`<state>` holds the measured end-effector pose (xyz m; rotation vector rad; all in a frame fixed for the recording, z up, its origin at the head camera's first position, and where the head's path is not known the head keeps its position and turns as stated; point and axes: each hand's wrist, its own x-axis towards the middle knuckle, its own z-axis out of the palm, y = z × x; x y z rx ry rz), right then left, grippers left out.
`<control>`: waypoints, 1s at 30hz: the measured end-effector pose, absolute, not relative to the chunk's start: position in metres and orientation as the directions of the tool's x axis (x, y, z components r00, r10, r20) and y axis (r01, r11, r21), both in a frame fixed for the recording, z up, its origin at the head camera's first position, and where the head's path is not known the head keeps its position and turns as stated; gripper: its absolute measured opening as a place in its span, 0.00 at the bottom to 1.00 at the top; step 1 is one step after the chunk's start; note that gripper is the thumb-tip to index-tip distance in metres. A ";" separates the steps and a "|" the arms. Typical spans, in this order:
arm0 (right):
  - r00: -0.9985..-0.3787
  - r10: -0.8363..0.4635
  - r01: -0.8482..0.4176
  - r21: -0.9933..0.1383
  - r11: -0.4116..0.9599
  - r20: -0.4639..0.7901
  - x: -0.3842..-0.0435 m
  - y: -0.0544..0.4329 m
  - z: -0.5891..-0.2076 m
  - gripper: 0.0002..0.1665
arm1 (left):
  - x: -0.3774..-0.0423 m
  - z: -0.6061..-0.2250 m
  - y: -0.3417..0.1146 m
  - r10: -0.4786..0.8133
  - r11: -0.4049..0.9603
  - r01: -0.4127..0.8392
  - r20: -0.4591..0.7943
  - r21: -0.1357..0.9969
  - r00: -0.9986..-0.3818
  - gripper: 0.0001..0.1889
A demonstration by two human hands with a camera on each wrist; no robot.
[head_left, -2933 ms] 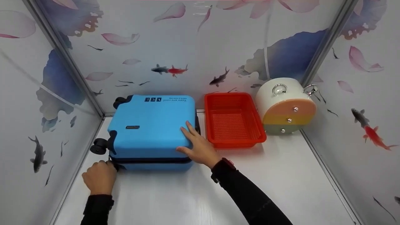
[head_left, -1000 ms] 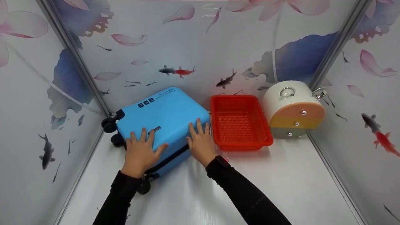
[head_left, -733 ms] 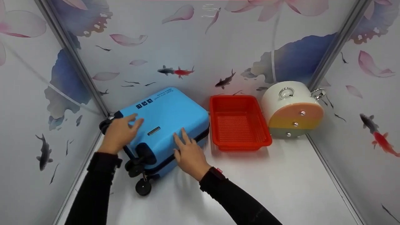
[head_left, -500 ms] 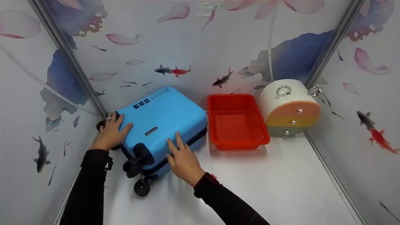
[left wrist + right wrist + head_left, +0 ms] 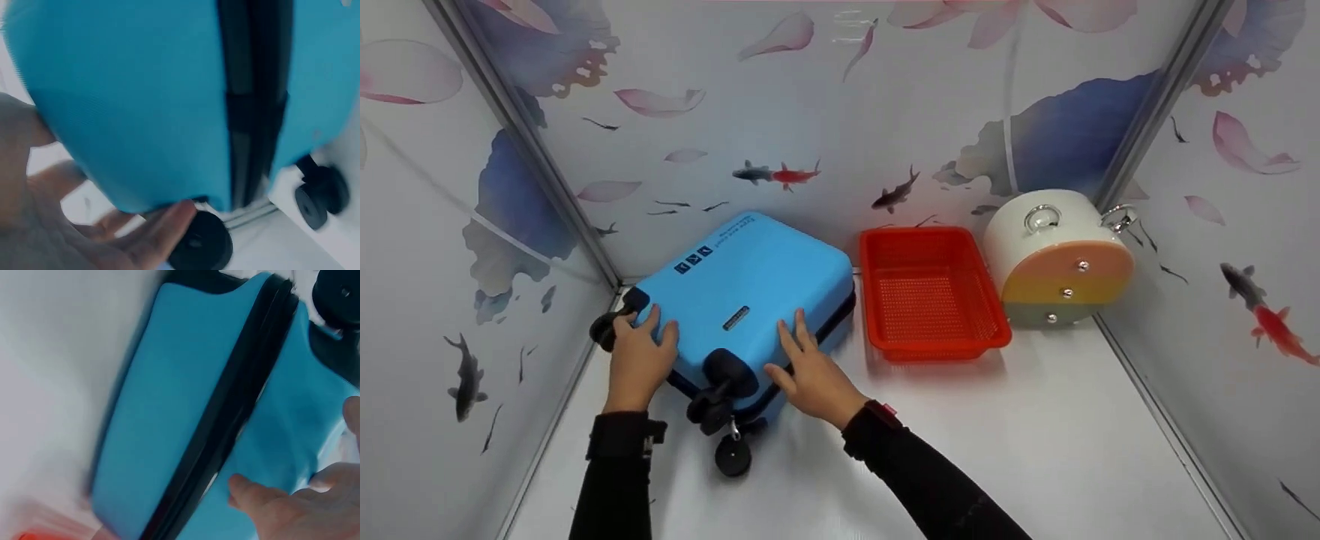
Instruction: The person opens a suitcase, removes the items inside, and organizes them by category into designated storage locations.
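A blue hard-shell suitcase [image 5: 765, 285] lies on its side, turned at an angle, with its black wheels [image 5: 733, 455] toward the left and front. My left hand [image 5: 641, 364] is at the wheel end, fingertips over the shell's edge beside the back-left wheel. In the left wrist view, the fingers [image 5: 163, 230] spread along the shell's edge near a wheel. My right hand [image 5: 817, 379] touches the long side facing me, its fingers spread on the upper edge. The right wrist view shows that side's black seam [image 5: 225, 416] near a fingertip.
A red plastic basket [image 5: 934, 341] stands just right of the suitcase. Beyond it is a white rounded box [image 5: 1054, 225] with orange, yellow and green drawers. Printed walls enclose the white surface [image 5: 960, 450] on the left, back and right.
The suitcase has turned from square with the back wall to an angle, its wheel end swinging toward me. My left hand moved from the front-left corner, over the top, to the wheel end.
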<state>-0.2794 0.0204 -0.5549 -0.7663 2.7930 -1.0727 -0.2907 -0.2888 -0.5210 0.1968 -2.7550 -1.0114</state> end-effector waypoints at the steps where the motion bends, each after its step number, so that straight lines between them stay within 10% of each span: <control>1: -0.872 -0.473 -0.435 -0.648 0.625 0.128 -0.284 0.026 -0.555 0.49 | -0.285 -0.522 -0.283 -0.218 0.757 -0.071 0.148 0.650 -0.965 0.40; 10: -0.829 -0.543 -0.492 -0.631 0.599 0.131 -0.273 0.037 -0.531 0.38 | -0.285 -0.488 -0.297 -0.199 0.827 -0.059 0.192 0.559 -0.961 0.31; 18: -0.827 -0.561 -0.464 -0.591 0.659 0.023 -0.251 0.009 -0.524 0.47 | -0.326 -0.511 -0.339 -0.076 0.767 -0.061 -0.004 0.638 -0.997 0.52; 30: -0.854 -0.511 -0.474 -0.548 0.689 0.096 -0.287 0.036 -0.524 0.40 | -0.287 -0.519 -0.303 -0.204 0.798 -0.110 0.094 0.592 -0.975 0.54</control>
